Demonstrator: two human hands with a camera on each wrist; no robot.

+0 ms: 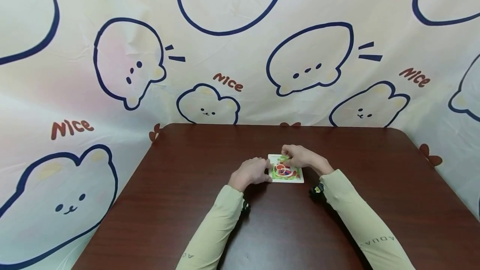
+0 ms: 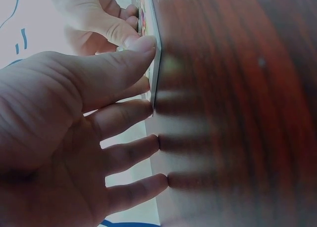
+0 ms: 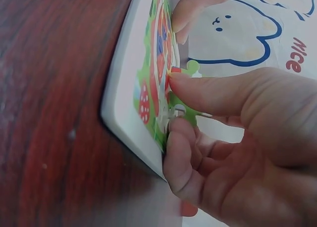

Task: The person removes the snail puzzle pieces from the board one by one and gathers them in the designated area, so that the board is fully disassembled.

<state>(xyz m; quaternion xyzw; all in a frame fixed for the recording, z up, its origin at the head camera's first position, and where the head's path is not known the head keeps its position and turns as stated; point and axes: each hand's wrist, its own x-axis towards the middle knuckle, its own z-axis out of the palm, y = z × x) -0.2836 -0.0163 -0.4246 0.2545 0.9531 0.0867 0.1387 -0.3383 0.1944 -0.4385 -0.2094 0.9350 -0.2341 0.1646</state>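
Note:
A flat jigsaw puzzle (image 1: 292, 181) with a white border and a red, green and purple picture lies on the table. My left hand (image 1: 253, 171) is at its left side. In the left wrist view the thumb (image 2: 143, 45) rests on the board's edge, and the other fingers stretch out straight, tips down at the tabletop. My right hand (image 1: 298, 156) reaches over the far right part of the board. Seen from the right wrist, its thumb and curled fingers pinch a green puzzle piece (image 3: 193, 67) with a rounded knob, tilted up from the picture. Those fingers hide part of the piece.
The dark brown wooden table (image 1: 187, 178) extends all around the board. Behind it hangs a pale cloth (image 1: 255, 61) printed with blue-outlined cartoon animals. Dark wrist cameras (image 1: 318, 191) sit at both sleeves.

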